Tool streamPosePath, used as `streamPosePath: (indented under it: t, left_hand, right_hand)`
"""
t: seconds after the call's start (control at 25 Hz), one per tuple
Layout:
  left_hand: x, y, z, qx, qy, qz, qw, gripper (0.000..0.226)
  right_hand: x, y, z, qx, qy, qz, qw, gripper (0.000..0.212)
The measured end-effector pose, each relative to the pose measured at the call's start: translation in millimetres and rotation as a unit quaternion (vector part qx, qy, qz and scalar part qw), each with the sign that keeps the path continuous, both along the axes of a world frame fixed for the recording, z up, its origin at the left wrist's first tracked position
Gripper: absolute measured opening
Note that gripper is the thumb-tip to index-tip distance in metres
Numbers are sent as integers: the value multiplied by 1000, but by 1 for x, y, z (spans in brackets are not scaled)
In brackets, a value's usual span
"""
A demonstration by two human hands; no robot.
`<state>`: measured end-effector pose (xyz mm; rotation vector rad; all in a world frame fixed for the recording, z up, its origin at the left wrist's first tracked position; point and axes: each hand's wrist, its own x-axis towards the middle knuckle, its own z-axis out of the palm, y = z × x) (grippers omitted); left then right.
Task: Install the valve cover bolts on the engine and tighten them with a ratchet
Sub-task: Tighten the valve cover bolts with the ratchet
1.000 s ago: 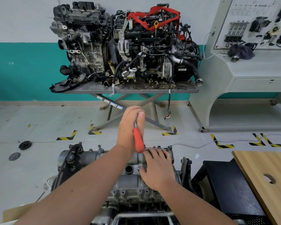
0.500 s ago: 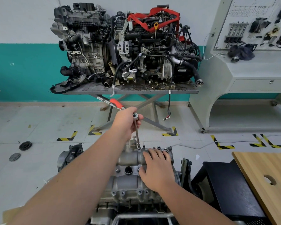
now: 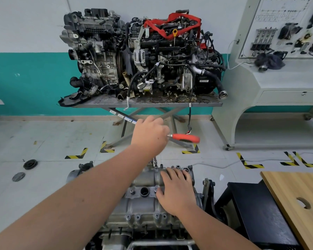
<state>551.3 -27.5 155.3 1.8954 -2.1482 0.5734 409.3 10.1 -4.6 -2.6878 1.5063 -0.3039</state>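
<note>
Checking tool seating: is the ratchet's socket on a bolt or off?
On: the ratchet extension's socket sits on a bolt at the valve cover's far edge.

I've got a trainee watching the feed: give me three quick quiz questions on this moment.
1. True or false: the ratchet handle points to the person's right.
2. Which hand grips the ratchet? A) left hand B) right hand
3. Fill in: the right hand rests on the valve ____.

Key: 1 true; 2 A; 3 cover.
</note>
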Motion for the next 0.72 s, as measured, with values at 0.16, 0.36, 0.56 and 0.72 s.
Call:
streamPosePath:
  t: [0.16,0.36,0.56,0.72]
  left_hand:
    - [-9,7,-36,-193,216,-108,951,45]
    - [-16,17,-53,-167,516,-106,834,36]
    - [-21,5,-33,-78,895,22,438,32]
    - [-7,0,-12,49,894,105,433,13]
  right_hand:
    - [0,0,-1,-8,-8,-4,1000,54]
    - [0,0,-1,-9,-7,-3,1000,55]
    - [0,0,-1,-18,-6,-5,1000,54]
    - [-1,-1,-2,-4,-3,1,1000,58]
